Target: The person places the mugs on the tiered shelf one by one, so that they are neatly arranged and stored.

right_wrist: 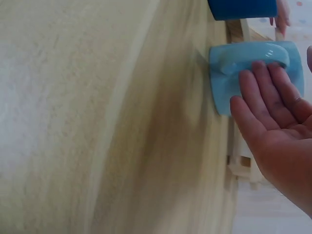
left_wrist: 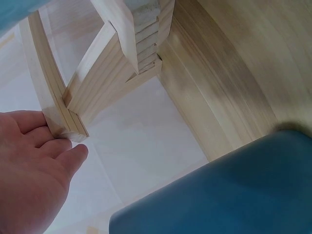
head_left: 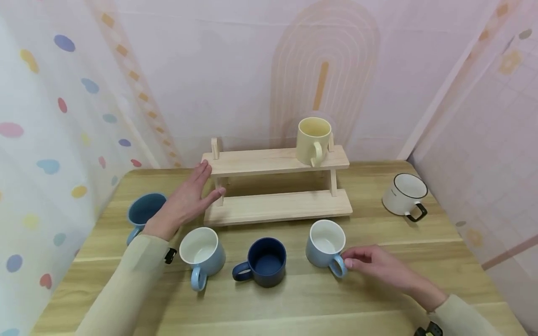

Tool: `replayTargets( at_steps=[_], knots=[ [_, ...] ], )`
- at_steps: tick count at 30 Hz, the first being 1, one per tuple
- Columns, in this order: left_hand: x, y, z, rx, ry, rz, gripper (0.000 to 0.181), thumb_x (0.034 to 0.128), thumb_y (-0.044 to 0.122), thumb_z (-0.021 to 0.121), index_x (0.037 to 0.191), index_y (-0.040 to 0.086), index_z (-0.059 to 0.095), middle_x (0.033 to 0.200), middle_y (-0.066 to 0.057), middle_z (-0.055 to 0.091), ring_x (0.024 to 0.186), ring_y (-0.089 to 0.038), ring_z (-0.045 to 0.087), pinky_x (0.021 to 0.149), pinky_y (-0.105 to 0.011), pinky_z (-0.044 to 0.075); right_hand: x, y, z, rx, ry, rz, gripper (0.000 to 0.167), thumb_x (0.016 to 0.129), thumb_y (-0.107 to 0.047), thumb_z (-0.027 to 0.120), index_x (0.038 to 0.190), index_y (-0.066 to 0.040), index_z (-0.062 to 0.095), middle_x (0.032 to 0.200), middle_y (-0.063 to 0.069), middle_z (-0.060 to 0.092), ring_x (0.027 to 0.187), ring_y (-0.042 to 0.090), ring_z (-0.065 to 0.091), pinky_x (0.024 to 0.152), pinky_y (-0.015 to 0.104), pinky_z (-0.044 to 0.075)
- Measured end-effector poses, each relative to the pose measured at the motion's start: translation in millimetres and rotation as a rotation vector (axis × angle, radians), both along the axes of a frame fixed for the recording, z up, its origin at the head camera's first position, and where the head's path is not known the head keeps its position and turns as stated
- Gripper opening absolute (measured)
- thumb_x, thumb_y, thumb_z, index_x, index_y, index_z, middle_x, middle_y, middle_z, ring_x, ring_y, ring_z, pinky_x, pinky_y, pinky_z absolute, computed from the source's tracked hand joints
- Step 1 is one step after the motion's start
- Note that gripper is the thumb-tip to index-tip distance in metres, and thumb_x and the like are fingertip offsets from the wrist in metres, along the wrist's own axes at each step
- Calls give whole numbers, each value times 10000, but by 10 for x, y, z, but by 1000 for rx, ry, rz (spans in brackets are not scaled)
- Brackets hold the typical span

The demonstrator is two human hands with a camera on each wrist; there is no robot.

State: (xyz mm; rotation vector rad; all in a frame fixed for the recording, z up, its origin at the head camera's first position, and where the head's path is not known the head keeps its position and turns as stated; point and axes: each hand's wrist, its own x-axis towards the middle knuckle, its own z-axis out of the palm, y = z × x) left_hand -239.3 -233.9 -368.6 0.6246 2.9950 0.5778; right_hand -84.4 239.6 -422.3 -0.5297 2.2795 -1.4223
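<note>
From the head, the left hand (head_left: pixel 186 199), spread wide at eight o'clock, touched the wooden shelf (head_left: pixel 256 161); a light blue cup (head_left: pixel 321 255) sat at five. Left wrist: fingers touched wood at nine. Right wrist: the right hand (right_wrist: pixel 278 124), fingers straight, touched the cup's handle (right_wrist: pixel 258 51) at two.

Up on the head, looking forward and down, wide over desk (head_left: pixel 269 308) and shelf (head_left: pixel 277 207)! Over to the left wrist: rolled sideways, close, facing the shelf's end past a blue mug (left_wrist: pixel 219 190). Right wrist now: low, rolled too, skimming the desk towards a pale mug (right_wrist: pixel 225 90). Sharing with the head: shelf's end from the left, pale mug from the right.
</note>
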Motion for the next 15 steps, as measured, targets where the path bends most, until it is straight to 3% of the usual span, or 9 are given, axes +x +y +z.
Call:
replayTargets(
  at_steps=[9, 15],
  knots=[
    [11, -8, -43, -7, 3, -2, 930, 1041, 621, 473, 1637, -15, 147, 1726, -176, 42, 1580, -386, 73, 1232, -601, 172, -8, -121, -153, -94, -51, 104, 225, 1065, -151, 595, 1166, -11, 739, 1142, 137, 747, 1035, 62, 647, 901, 205, 511],
    [-5, -14, -35, 0, 27, -8, 922, 1044, 609, 476, 1639, -11, 141, 1730, -161, 35, 1586, -363, 54, 1239, -584, 170, -39, -104, -163, -137, -41, 107, 220, 1067, -122, 576, 1094, 8, 751, 1047, 130, 771, 1019, 87, 671, 912, 225, 515]
  ],
)
